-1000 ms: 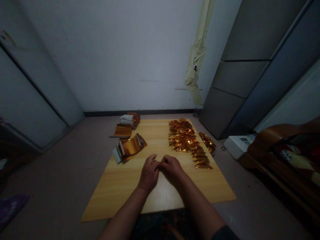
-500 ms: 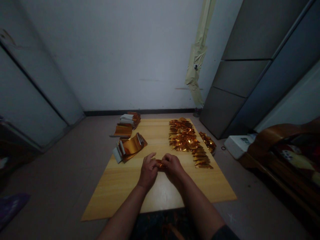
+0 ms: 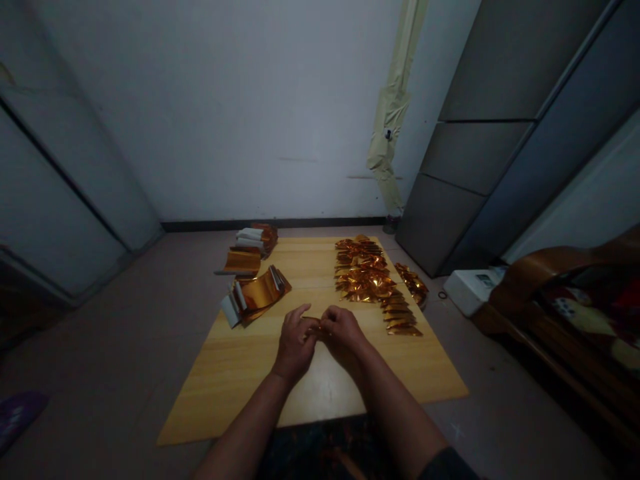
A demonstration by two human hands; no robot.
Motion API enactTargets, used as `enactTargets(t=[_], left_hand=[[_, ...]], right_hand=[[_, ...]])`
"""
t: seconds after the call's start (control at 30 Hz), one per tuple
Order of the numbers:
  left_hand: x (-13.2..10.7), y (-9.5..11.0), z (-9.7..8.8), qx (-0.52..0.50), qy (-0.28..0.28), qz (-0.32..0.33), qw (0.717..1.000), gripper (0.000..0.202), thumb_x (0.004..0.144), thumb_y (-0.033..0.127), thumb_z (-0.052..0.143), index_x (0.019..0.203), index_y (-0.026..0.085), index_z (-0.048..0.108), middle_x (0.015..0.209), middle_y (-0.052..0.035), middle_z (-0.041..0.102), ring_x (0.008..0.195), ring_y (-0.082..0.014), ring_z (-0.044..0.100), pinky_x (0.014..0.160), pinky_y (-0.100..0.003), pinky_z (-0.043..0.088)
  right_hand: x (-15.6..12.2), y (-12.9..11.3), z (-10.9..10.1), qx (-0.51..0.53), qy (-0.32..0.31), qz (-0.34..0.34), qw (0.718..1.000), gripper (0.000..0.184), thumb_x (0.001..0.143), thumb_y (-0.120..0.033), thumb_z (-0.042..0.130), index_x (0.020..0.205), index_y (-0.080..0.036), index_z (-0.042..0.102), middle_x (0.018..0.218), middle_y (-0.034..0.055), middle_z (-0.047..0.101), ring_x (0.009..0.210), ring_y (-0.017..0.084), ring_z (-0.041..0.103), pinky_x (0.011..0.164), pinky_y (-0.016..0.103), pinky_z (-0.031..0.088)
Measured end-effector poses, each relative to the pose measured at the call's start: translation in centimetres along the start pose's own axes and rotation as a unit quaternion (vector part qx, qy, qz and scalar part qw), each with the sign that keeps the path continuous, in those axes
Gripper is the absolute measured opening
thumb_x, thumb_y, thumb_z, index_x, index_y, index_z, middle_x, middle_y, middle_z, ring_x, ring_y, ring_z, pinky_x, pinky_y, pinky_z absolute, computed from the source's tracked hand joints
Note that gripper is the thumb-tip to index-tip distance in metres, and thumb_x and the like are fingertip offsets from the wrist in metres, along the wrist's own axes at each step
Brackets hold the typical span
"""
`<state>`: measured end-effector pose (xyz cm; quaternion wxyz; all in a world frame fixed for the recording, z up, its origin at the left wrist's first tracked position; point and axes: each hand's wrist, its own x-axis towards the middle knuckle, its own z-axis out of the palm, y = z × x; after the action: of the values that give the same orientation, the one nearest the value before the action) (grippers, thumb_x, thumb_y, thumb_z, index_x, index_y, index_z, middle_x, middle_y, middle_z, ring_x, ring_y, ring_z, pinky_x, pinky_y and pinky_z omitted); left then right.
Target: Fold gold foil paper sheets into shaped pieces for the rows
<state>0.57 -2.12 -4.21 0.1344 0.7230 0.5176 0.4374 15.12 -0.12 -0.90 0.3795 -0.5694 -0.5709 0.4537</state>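
Observation:
My left hand [image 3: 293, 340] and my right hand [image 3: 341, 332] meet over the middle of a yellow wooden board [image 3: 240, 373] on the floor. Both are closed, pinching a small piece of gold foil paper [image 3: 316, 329] between their fingertips; most of it is hidden by the fingers. A stack of flat gold foil sheets [image 3: 257, 293] lies just left of and beyond my left hand. A spread of folded gold foil pieces [image 3: 370, 277] lies to the right of and beyond my right hand.
Two more foil stacks [image 3: 243, 261] [image 3: 260, 235] lie at the board's far left. More folded pieces [image 3: 413, 283] sit off the right edge. A dark cabinet [image 3: 480, 153] and a white box [image 3: 467, 290] stand right; wooden furniture [image 3: 560, 293] is further right.
Both hands stayed together on the board, working the foil between the fingertips. The view shifted slightly to the right.

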Motion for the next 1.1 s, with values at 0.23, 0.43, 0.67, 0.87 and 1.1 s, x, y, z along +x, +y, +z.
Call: enactTargets(t=[0.23,0.43,0.67,0.87,1.1], left_hand=[[0.0,0.5,-0.4,0.026,-0.018,0.028,0.999,0.01,0.073,0.014,0.061,0.07,0.021,0.067,0.13,-0.0065,0.055,0.123,-0.0276,0.044,0.103,-0.047,0.043],[0.0,0.5,-0.4,0.028,-0.015,0.042,0.999,0.012,0.076,0.018,0.063,0.065,0.022,0.066,0.128,-0.0056,0.056,0.122,-0.0271,0.044,0.105,-0.048,0.041],[0.0,0.0,-0.2,0.039,-0.005,0.072,0.997,0.011,0.079,0.017,0.06,0.072,0.021,0.067,0.129,-0.006,0.058,0.123,-0.0267,0.043,0.106,-0.048,0.039],[0.0,0.0,-0.1,0.045,-0.006,0.07,0.997,0.012,0.08,0.017,0.058,0.072,0.021,0.066,0.126,-0.0068,0.06,0.122,-0.0268,0.043,0.106,-0.048,0.039],[-0.2,0.3,-0.1,0.042,-0.001,0.082,0.996,0.015,0.078,0.013,0.055,0.086,0.021,0.065,0.132,-0.0081,0.055,0.126,-0.0269,0.043,0.108,-0.048,0.039]], right_hand=[[-0.1,-0.2,0.4,-0.084,0.009,-0.011,0.996,0.004,0.065,-0.015,0.056,0.063,-0.018,0.057,0.061,-0.0028,0.057,0.062,0.011,0.051,0.058,0.02,0.035],[0.2,0.0,0.4,-0.065,0.006,0.0,0.998,0.004,0.066,-0.014,0.058,0.064,-0.018,0.059,0.063,-0.0022,0.059,0.063,0.012,0.053,0.058,0.021,0.038],[0.1,-0.7,0.3,0.005,0.014,0.018,1.0,0.007,0.067,-0.014,0.059,0.061,-0.017,0.056,0.059,-0.0009,0.057,0.059,0.013,0.053,0.054,0.022,0.039],[0.5,-0.2,0.1,-0.006,0.008,0.011,1.0,0.004,0.065,-0.014,0.059,0.062,-0.017,0.058,0.06,-0.0008,0.059,0.058,0.013,0.054,0.053,0.021,0.038],[1.1,0.1,-0.7,-0.163,0.007,-0.038,0.986,0.007,0.071,-0.014,0.06,0.068,-0.019,0.065,0.069,-0.0014,0.065,0.069,0.013,0.058,0.062,0.021,0.038]])
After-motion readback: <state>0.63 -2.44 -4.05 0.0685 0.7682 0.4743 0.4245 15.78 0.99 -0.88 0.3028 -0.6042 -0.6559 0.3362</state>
